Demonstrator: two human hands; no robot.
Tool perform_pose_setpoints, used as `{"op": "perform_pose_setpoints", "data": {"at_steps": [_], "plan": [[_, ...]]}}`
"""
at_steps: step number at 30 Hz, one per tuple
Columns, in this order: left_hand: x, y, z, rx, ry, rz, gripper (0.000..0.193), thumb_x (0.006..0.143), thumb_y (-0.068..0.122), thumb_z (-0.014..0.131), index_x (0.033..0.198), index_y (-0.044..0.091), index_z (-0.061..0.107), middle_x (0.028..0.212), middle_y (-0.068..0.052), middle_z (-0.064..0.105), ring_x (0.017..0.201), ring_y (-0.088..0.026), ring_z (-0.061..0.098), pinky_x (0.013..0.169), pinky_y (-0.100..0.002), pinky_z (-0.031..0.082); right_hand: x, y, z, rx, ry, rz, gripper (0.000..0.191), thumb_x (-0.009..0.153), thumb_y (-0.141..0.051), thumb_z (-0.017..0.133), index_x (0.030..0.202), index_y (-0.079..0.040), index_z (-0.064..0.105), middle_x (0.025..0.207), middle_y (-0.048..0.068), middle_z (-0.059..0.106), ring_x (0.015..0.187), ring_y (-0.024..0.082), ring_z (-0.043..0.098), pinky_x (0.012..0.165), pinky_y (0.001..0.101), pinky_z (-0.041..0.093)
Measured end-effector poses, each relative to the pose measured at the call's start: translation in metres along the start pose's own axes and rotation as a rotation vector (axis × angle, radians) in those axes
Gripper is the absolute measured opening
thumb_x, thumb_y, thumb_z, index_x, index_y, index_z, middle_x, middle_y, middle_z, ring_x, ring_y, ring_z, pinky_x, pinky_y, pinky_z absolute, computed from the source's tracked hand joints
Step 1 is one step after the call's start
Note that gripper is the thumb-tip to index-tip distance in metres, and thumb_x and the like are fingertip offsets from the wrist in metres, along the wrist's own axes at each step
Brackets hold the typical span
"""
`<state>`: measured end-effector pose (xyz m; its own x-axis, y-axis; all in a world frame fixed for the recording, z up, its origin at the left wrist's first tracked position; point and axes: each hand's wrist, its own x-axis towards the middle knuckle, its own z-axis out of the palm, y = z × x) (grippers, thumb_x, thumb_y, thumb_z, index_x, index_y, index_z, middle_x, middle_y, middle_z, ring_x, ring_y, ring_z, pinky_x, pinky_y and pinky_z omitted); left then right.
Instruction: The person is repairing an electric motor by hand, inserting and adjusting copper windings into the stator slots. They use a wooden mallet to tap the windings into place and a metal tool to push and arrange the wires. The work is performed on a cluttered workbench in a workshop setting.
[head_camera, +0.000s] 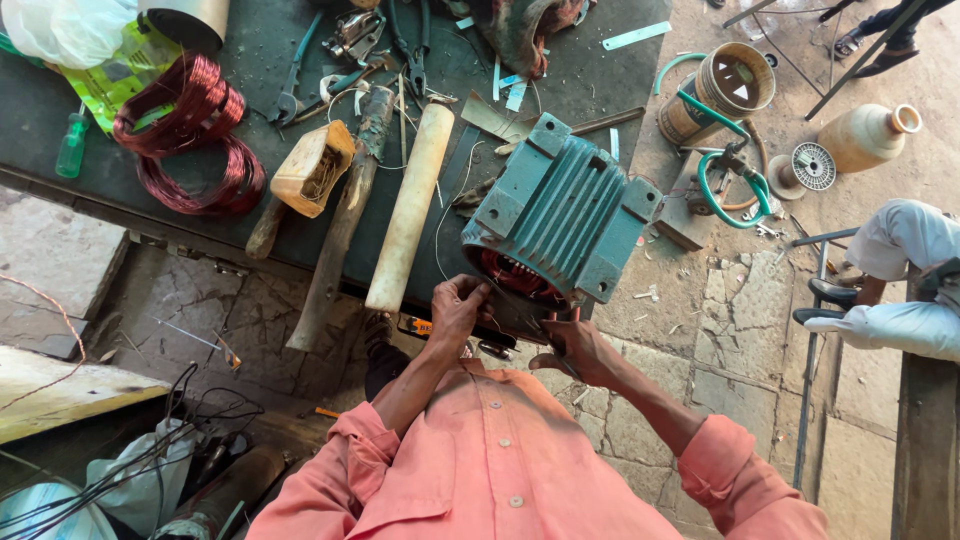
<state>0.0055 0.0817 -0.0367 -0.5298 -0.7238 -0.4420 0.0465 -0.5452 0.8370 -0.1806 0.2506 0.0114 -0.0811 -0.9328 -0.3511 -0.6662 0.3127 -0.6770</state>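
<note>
Bench edge: the dark workbench fills the upper left and centre of the frame; its near edge runs just above your hands.
Motor housing: the teal finned motor housing sits at centre frame, overhanging that near edge, its open end with copper windings facing you.
Open room: bare stone floor lies right of the housing; the bench left of it is crowded.
Left hand: your left hand, fingers curled shut, pinches at the lower left rim of the housing's open end.
Right hand: your right hand, fingers bent, grips at the lower rim; you cannot tell what it pinches.
Nearby left: a pale wooden cylinder lies just beside the housing, then a wooden mallet.
Upper left: coils of red copper wire.
Right edge: another person's legs in light trousers, well apart from you.
</note>
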Motion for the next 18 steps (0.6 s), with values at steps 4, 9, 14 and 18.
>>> {"op": "perform_pose_setpoints", "data": {"at_steps": [4,9,14,18], "plan": [[0.000,-0.001,0.002,0.022,0.017,0.019,0.014,0.095,0.010,0.070,0.092,-0.004,0.071,0.074,-0.007,0.071,0.057,-0.010,0.065,0.052,-0.026,0.056,-0.003,-0.007,0.002,-0.064,0.014,0.051,0.065,0.072,-0.061,0.084,0.084,-0.001,0.064,0.053,0.007,0.049,0.050,0.018,0.041,0.049,0.0418,0.036],[-0.001,0.002,0.003,-0.001,0.019,0.066,0.014,0.095,0.009,0.070,0.092,-0.004,0.071,0.074,-0.006,0.070,0.057,-0.010,0.064,0.051,-0.025,0.055,-0.002,-0.010,0.002,-0.014,-0.017,0.107,0.062,0.071,-0.058,0.086,0.085,-0.002,0.063,0.052,0.006,0.047,0.049,0.019,0.042,0.049,0.0425,0.036],[-0.006,0.001,0.003,0.020,0.030,0.095,0.014,0.096,0.010,0.070,0.093,-0.004,0.071,0.075,-0.005,0.070,0.057,-0.008,0.064,0.051,-0.024,0.054,-0.003,-0.009,0.001,0.087,-0.044,0.108,0.061,0.072,-0.058,0.083,0.095,-0.004,0.067,0.049,0.003,0.052,0.045,0.014,0.049,0.045,0.0395,0.038],[-0.009,0.001,0.004,-0.038,0.043,0.081,0.014,0.095,0.009,0.070,0.094,-0.005,0.071,0.073,-0.007,0.069,0.056,-0.010,0.063,0.050,-0.025,0.054,-0.008,-0.016,0.000,0.028,-0.066,0.098,0.063,0.079,-0.058,0.085,0.091,0.002,0.070,0.050,0.004,0.054,0.045,0.014,0.049,0.046,0.0358,0.036]]}}
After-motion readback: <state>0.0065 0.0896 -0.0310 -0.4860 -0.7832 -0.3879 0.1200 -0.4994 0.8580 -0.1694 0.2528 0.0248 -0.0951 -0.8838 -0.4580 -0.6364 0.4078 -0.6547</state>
